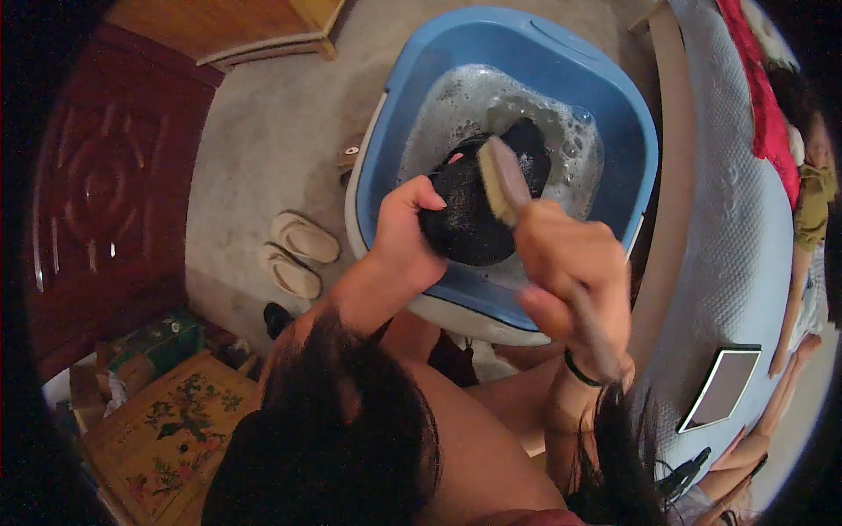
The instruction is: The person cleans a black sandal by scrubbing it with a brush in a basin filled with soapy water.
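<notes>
My left hand (408, 230) is closed on the near left side of a wet black article (474, 215), its thumb lying on top. The article is rounded at the near end and narrower at the far end; its exact kind cannot be made out. My right hand (574, 267) grips the long handle of a scrubbing brush (509, 180). The brush's pale bristles rest against the black surface, where small white flecks show. Both hands are over a blue basin (399, 131) holding foamy, greyish water (465, 92). The far end of the article reaches down toward the suds.
Beige slippers (303, 237) lie on the floor left of the basin. A bed (728, 237) runs along the right, with a tablet (721, 388) and another person's limbs on it. At lower left is a painted wooden chest (189, 430); a dark red door (110, 175) stands behind.
</notes>
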Available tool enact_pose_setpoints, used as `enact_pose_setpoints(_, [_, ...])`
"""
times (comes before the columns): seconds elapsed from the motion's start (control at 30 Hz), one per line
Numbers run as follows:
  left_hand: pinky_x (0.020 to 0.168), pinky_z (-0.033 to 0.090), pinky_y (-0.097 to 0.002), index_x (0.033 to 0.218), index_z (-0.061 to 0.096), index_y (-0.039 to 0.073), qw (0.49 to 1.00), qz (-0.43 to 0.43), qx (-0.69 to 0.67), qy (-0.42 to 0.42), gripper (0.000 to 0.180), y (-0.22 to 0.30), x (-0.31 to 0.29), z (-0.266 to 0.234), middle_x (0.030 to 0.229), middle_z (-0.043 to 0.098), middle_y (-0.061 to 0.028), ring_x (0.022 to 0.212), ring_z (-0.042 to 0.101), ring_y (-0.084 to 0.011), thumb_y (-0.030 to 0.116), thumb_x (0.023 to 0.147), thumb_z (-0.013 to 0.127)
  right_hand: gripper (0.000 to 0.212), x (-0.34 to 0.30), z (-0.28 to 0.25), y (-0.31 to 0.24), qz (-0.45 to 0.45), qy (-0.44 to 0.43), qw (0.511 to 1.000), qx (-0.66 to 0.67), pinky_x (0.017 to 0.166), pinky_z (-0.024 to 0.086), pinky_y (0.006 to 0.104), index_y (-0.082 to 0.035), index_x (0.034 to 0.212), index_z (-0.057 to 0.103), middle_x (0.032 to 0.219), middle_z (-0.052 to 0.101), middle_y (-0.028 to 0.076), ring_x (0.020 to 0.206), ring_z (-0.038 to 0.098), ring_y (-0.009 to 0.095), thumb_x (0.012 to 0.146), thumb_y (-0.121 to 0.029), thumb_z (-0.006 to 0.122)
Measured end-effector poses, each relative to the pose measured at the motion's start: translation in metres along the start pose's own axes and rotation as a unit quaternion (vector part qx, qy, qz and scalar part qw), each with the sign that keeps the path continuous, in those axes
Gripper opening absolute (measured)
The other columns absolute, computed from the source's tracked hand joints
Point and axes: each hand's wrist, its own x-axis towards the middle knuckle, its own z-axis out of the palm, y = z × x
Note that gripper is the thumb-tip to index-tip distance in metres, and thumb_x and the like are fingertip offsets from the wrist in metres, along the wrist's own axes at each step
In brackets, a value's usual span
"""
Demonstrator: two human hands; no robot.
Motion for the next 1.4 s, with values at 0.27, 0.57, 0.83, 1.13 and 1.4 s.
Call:
enact_pose_setpoints(0.27, [0.079, 0.047, -0.0434, 0.109, 0.05, -0.003, 0.999, -0.001, 0.038, 0.011, 0.057, 0.001, 0.002, -0.016, 0.099, 0.059, -0.0167, 0.084, 0.058, -0.0324, 0.022, 0.058, 0.045, 0.029, 0.001, 0.016, -0.041, -0.007, -0.073, 0.997, -0.031, 0.052, 0.028, 0.0352, -0.008, 0.053, 0.035, 0.056, 0.036, 0.01, 0.054, 0.037, 0.03, 0.066, -0.01, 0.061])
enact_pose_setpoints(0.57, [0.081, 0.045, -0.0422, 0.105, 0.053, -0.001, 0.998, -0.001, 0.045, 0.036, 0.054, -0.001, 0.0, 0.009, 0.096, 0.059, -0.017, 0.084, 0.058, -0.0314, 0.024, 0.058, 0.043, 0.023, -0.003, 0.024, 0.01, 0.079, -0.091, 0.978, -0.168, 0.062, 0.032, 0.0384, -0.007, 0.062, 0.043, 0.069, 0.045, 0.009, 0.068, 0.042, 0.033, 0.052, -0.02, 0.06])
enact_pose_setpoints(0.83, [0.084, 0.045, -0.04, 0.11, 0.051, -0.002, 1.0, 0.006, 0.007, 0.003, 0.056, -0.002, 0.004, -0.01, 0.1, 0.059, -0.0163, 0.088, 0.058, -0.0298, 0.022, 0.06, 0.043, 0.018, 0.003, 0.026, -0.031, 0.055, -0.181, 0.982, -0.021, 0.058, 0.029, 0.0347, -0.008, 0.057, 0.042, 0.061, 0.04, 0.007, 0.057, 0.038, 0.029, 0.053, -0.012, 0.059])
enact_pose_setpoints(1.13, [0.09, 0.041, -0.0385, 0.115, 0.047, 0.003, 0.999, 0.001, 0.032, 0.005, 0.058, -0.004, 0.007, 0.01, 0.108, 0.055, -0.0139, 0.098, 0.054, -0.0285, 0.018, 0.059, 0.044, 0.023, 0.003, -0.001, -0.016, 0.098, -0.108, 0.986, -0.087, 0.057, 0.031, 0.0363, -0.006, 0.057, 0.04, 0.058, 0.041, 0.009, 0.06, 0.041, 0.032, 0.05, -0.014, 0.06])
enact_pose_setpoints(1.4, [0.091, 0.04, -0.0388, 0.116, 0.046, 0.003, 0.999, 0.031, 0.018, -0.002, 0.058, -0.003, 0.003, -0.006, 0.111, 0.055, -0.0139, 0.099, 0.053, -0.0285, 0.017, 0.059, 0.044, 0.02, -0.003, 0.0, -0.006, 0.067, -0.112, 0.991, -0.009, 0.056, 0.031, 0.0363, -0.006, 0.055, 0.04, 0.058, 0.04, 0.009, 0.059, 0.04, 0.031, 0.053, -0.012, 0.059])
